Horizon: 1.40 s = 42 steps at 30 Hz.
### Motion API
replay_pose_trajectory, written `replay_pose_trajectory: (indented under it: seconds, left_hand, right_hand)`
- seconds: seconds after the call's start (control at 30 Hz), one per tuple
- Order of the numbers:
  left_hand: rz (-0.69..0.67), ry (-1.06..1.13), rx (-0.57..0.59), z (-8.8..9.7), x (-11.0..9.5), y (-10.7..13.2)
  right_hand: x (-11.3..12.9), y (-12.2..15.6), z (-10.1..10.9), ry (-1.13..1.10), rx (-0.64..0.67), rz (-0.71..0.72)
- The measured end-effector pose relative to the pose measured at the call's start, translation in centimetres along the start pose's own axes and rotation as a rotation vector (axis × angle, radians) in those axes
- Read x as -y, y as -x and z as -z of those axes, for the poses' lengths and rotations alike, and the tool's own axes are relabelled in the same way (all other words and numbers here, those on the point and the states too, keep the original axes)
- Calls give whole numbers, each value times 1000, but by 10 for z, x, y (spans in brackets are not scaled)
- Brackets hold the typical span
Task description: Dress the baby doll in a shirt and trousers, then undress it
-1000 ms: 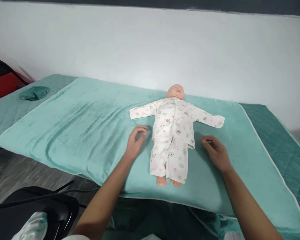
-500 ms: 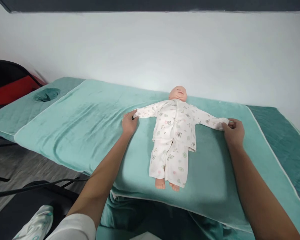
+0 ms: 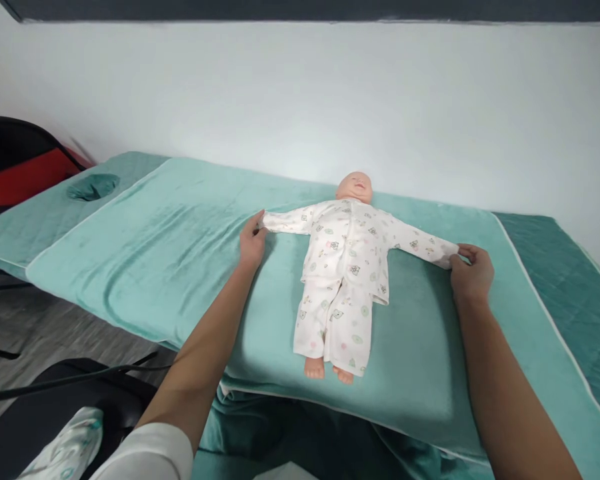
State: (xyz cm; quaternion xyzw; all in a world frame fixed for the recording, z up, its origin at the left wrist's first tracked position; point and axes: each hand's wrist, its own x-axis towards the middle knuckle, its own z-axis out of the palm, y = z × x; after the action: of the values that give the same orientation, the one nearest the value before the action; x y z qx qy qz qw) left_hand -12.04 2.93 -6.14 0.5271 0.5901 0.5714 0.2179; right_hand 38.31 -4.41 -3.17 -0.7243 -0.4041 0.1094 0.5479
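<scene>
On its back lies a baby doll (image 3: pixel 355 187), dressed in a white long-sleeved pajama top (image 3: pixel 347 243) and matching pajama pants (image 3: pixel 335 323) with small printed figures. Both sleeves are stretched out sideways, and the doll's bare feet show below the pant legs. My left hand (image 3: pixel 253 240) pinches the end of the sleeve on the left. The cuff of the sleeve on the right is gripped between the thumb and fingers of my right hand (image 3: pixel 473 272). The doll's own hands are not visible.
A green velvet cover (image 3: pixel 145 253) spreads over the massage bed, which has a face hole (image 3: pixel 93 187) at its left end. A white wall (image 3: pixel 280 100) stands behind. At lower left, a white patterned cloth (image 3: pixel 70 443) lies on a black chair seat (image 3: pixel 45 417).
My hands have moved slightly apart, the left one leftward and the right one rightward. Both sleeves are now pulled straighter and tauter.
</scene>
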Motion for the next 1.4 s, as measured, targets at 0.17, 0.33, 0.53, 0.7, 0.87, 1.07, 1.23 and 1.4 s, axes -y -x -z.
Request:
replay_pose_trajectory:
  seconds: [0.17,0.33,0.53,0.7,0.87,1.07,1.23,1.4]
  left_hand:
    - [58,141,-15,-1,4,-2]
    - [68,32,-66,-2,5,-2]
    - [-71,-142,-105,7,-9,16]
    - [-148,-204,-72,27,-37,70]
    - [-154,-144,197,44,-73,166]
    - [-267,-94,477,57,-103,242]
    - [-429,-179,502,50,-109,257]
    - [-488,-140,411,45,-113,259]
  right_hand:
    - [-3,1,0,-49,-11,-13]
    - [-4,0,0,-76,-37,-38]
    - [7,20,11,52,-147,17]
    - [34,104,15,-21,67,274]
    - [60,224,31,-85,565,528]
    - [60,285,48,4,560,598]
    - [65,289,38,25,517,664]
    - [73,286,46,-69,435,673]
